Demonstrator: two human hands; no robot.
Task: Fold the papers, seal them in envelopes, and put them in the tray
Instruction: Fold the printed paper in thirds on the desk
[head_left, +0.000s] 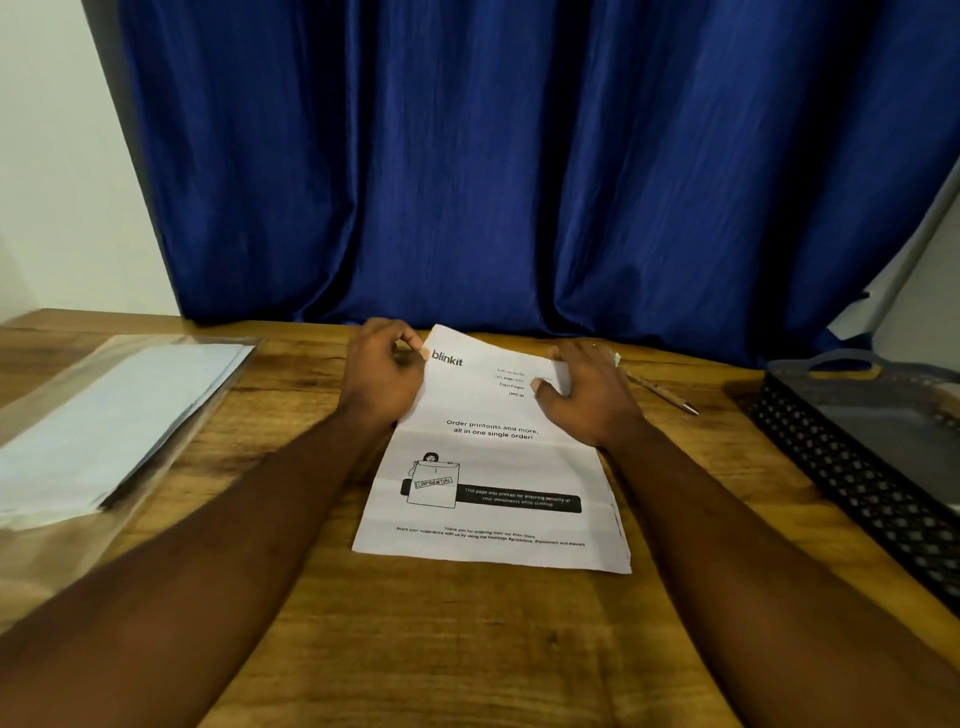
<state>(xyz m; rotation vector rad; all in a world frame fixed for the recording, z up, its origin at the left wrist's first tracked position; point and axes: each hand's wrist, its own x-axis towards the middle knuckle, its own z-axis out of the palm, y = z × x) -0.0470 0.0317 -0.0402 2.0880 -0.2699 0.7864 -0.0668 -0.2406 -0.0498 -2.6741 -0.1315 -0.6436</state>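
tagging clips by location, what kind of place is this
Probably a home desk or small office set up for paperwork: a wooden table against a blue curtain, with a printed paper held by both hands, a stack of envelopes, and a black mesh tray.

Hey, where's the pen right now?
In the head view, the pen lies on the wooden table at the far right, just beyond the right hand and left of the black tray.
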